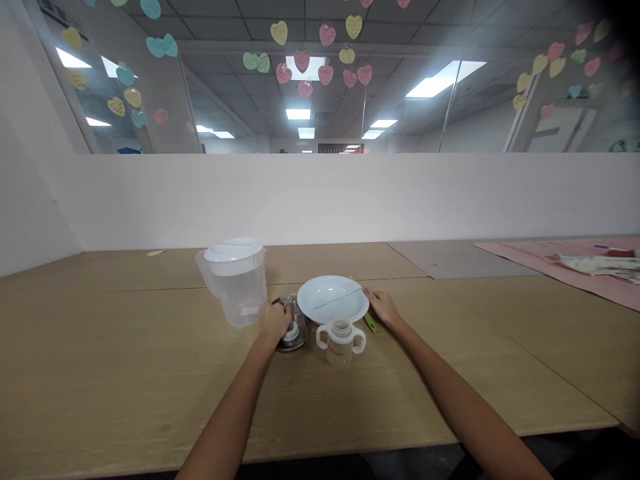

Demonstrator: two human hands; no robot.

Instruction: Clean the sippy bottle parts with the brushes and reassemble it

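My left hand (274, 323) is closed over the left side of a round metal tray (300, 343). Its curled fingers hide whatever they grip. On that tray lie a white ring-shaped part (291, 333) and a clear piece, partly covered by the hand. My right hand (383, 308) pinches one end of a thin straight rod (339, 298), which stretches across a white bowl (306, 301). Beneath this hand a green handle (370, 323) sticks out beside the bowl. In front of the bowl stands a clear baby bottle (341, 350) with two white handles and no cap.
A translucent lidded pitcher (239, 297) stands left of the tray. At the far right, a pink cloth (530, 257) carries a crumpled whitish packet (600, 265). A white wall (320, 200) with windows above it borders the wooden table (125, 373) at the back.
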